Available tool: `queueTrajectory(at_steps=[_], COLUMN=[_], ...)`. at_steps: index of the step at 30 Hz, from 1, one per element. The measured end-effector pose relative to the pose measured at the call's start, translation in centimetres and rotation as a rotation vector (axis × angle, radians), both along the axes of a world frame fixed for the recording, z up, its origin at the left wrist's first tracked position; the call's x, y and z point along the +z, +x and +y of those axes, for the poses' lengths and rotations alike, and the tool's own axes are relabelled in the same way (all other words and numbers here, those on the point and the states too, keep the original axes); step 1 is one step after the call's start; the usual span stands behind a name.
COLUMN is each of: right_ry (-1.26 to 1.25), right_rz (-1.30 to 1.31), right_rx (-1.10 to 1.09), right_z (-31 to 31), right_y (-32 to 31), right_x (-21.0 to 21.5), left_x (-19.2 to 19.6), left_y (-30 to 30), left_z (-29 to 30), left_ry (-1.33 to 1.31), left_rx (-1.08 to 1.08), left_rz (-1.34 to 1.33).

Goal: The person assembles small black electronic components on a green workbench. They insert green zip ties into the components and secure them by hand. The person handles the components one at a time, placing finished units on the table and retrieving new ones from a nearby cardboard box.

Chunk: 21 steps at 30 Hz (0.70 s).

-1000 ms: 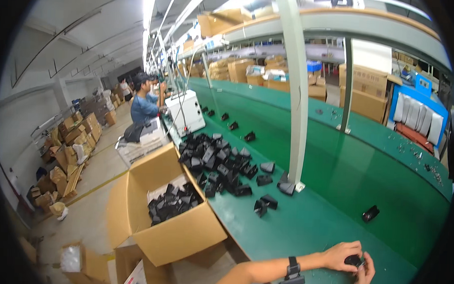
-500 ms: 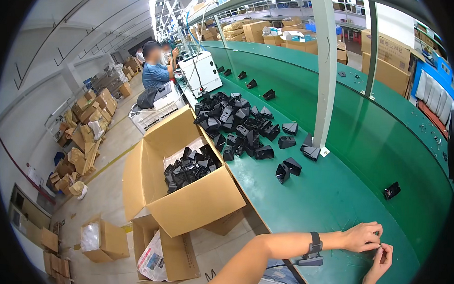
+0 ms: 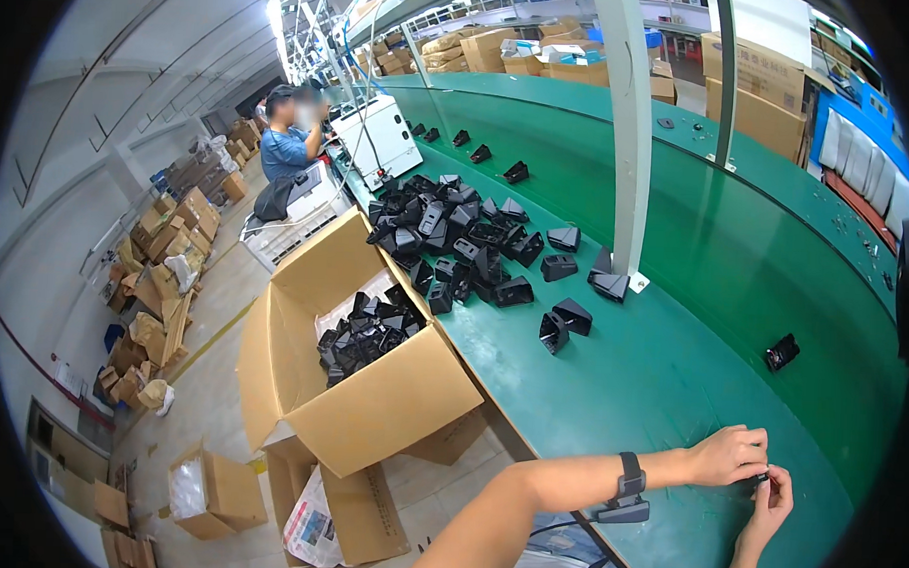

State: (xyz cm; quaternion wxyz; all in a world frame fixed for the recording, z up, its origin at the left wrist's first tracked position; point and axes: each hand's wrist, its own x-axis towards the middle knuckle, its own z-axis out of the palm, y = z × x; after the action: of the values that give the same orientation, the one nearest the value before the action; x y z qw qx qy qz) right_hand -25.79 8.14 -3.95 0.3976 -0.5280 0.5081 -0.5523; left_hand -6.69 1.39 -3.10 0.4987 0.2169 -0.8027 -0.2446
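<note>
Green in the head view, a flat, smooth worktop [image 3: 630, 405] lies beneath the left hand [image 3: 729, 457] and right hand [image 3: 773, 498], both closed in a pinch on a small black piece [image 3: 760, 478], mostly hidden between them. Farther off, black wedge-shaped housings [image 3: 464, 216] lie heaped beside an open brown cardboard box [image 3: 390, 407].

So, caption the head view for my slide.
Left hand and right hand hold a small dark part at the green workbench.
</note>
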Motion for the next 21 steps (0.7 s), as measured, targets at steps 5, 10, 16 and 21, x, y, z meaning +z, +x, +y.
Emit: queueTrajectory(at_steps=[5,10,16,21], right_ry=[0.057,0.065,0.044,0.008], right_rz=[-0.098,-0.145,-0.157,-0.154], right_rx=[0.036,-0.009,-0.087,-0.082], right_z=[0.5,0.6,0.5,0.3], right_y=[0.8,1.0,1.1,0.9], right_x=[0.8,1.0,1.7,1.7], left_x=[0.2,0.5,0.7,0.4], left_y=[0.1,0.1,0.7,0.8], left_z=[0.0,-0.1,-0.3,-0.8], left_ry=[-0.003,0.000,0.087,0.035], left_rx=[-0.013,-0.015,0.013,-0.038], left_rz=[0.032,0.028,-0.022,-0.169])
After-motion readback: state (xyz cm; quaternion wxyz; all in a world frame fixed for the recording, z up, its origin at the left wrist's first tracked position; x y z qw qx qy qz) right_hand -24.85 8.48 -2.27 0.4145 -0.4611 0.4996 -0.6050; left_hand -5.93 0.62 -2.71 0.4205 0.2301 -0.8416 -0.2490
